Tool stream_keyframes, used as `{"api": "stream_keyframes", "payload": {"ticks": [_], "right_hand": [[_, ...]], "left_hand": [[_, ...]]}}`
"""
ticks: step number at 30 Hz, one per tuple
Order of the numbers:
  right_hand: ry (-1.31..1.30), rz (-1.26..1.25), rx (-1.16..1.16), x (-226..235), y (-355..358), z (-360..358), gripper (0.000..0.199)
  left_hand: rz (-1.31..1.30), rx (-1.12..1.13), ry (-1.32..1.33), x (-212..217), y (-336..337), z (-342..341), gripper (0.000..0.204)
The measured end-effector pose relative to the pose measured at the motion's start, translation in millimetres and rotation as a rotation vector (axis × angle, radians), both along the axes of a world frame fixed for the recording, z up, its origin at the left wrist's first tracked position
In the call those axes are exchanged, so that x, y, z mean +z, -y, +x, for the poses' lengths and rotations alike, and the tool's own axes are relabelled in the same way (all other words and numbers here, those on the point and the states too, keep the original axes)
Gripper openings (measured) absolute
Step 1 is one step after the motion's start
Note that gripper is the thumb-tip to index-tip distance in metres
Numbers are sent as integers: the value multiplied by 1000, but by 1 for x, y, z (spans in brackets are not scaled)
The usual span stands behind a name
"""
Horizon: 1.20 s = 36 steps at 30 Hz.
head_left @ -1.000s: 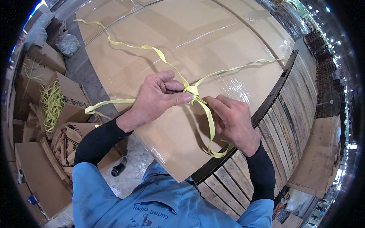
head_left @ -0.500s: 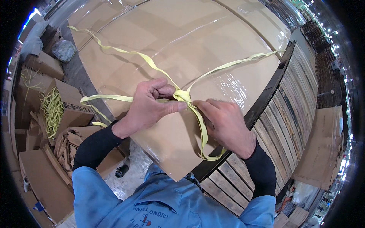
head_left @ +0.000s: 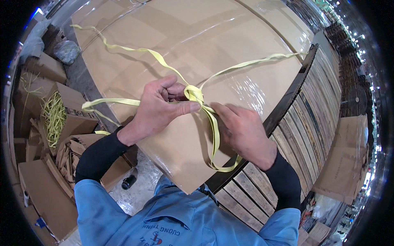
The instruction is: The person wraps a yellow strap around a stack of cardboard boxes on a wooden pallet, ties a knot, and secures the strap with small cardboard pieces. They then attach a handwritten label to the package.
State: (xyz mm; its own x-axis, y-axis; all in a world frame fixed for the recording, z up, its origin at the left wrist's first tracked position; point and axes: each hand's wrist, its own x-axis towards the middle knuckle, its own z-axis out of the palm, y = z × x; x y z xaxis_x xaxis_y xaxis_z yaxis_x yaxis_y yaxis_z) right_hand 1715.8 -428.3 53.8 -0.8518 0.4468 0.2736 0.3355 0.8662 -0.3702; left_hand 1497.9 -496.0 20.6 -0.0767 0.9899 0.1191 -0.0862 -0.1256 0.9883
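Now the left hand [head_left: 158,105] pinches the strap [head_left: 216,137] by its knot [head_left: 193,93], cardboard [head_left: 176,158] beneath the hand, and the right hand [head_left: 244,128], just beside it, grips the strap too: light, limp, probably slick stuff, best pinched flat close to the knot.

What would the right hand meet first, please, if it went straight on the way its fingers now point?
Most likely the knot in the yellow strap, just ahead of the right hand; the left hand has its thumb close by, and depth there is hard to judge.
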Motion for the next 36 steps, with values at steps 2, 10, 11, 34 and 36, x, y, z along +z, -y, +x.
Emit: {"api": "stream_keyframes", "payload": {"ticks": [2,10,11,34,36], "right_hand": [[46,-76,-39,0,4,6,39],[-2,18,4,-18,15,-5,25],[9,7,-4,-19,18,-3,24],[-402,-593,-263,-61,184,42,19],[-441,-645,-256,-64,197,45,18]], "left_hand": [[-10,25,-144,-3,3,0,30],[-33,-51,-105,0,6,1,31],[-33,-43,-77,1,8,2,30],[561,278,-1212,-2,133,48,41],[550,78,-1263,-4,137,53,40]]}}
